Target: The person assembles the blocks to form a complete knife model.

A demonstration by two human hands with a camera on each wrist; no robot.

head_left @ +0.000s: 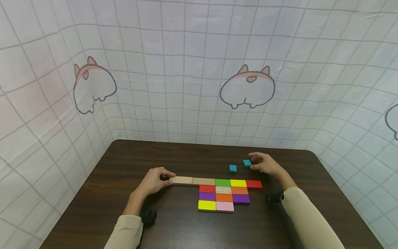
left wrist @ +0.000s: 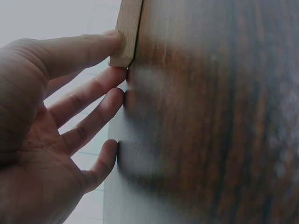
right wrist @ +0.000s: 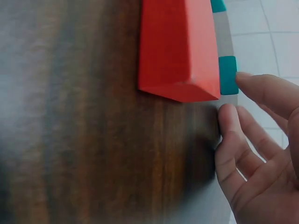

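Note:
Flat colored blocks form one joined pattern on the table. At the left end of its top row, my left hand (head_left: 154, 180) pinches a plain wooden block (head_left: 181, 180) between thumb and index finger. In the left wrist view, the thumb (left wrist: 105, 45) lies against the block's side while the other fingers spread behind. My right hand (head_left: 265, 164) is at a small teal block (head_left: 247, 163), its thumb (right wrist: 250, 81) at the block's edge and its other fingers loosely bent. Another teal block (head_left: 232, 168) lies to the left. The red block (head_left: 254, 184) ends the row's right side.
A second wooden block (head_left: 203, 181) continues the top row to the green block (head_left: 222, 182). Shorter rows sit below, ending with a yellow block (head_left: 206, 205) and a pink block (head_left: 225, 206). A white grid-patterned curtain (head_left: 199, 121) surrounds the dark wooden table (head_left: 180, 235).

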